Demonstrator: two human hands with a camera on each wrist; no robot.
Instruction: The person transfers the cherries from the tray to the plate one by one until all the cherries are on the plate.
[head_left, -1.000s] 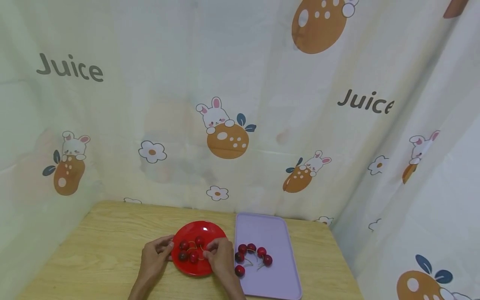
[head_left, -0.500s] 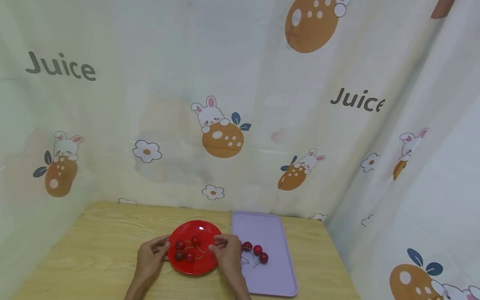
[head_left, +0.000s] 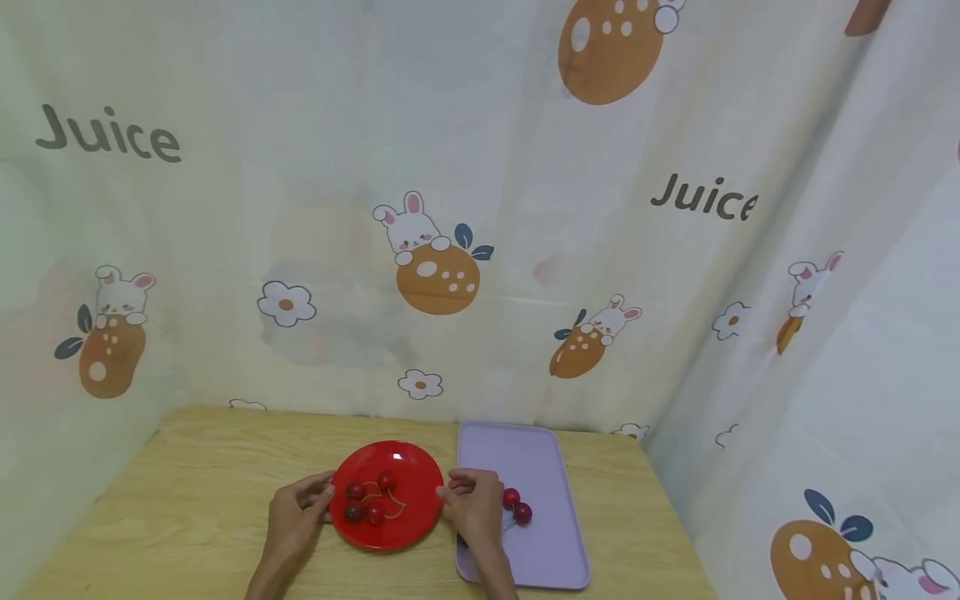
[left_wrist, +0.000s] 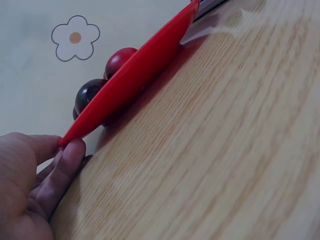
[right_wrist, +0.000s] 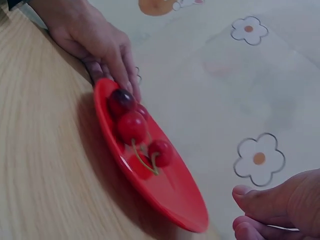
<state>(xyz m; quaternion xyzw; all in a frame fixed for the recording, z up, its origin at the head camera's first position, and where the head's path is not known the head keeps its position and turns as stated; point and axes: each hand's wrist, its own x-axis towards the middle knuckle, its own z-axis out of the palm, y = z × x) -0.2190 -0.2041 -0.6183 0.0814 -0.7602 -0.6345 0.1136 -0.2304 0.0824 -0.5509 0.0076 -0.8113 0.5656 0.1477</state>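
My left hand [head_left: 294, 515] pinches the left rim of a round red plate [head_left: 416, 521] between thumb and fingers. In the left wrist view the plate [left_wrist: 145, 70] appears edge-on, with the thumb above its rim and a finger below. Several dark red cherries [head_left: 375, 512] with thin stems lie grouped on the plate's left half. My right hand [head_left: 476, 504] is beside the plate's right rim, fingers loosely bent and holding nothing. A gap shows between this hand [right_wrist: 280, 205] and the plate in the right wrist view.
Right of the plate, a lilac rectangular tray [head_left: 551, 550] lies on the wood-grain table [head_left: 630, 517]. Cherries [head_left: 517, 505] show on it, and my right hand covers part of its left side. A printed curtain [head_left: 337, 167] hangs behind the table and at both sides.
My right hand has moved right, from over the cherries on the plate to beside its right rim, covering more of the tray's cherries. My left hand has stayed at the left rim.
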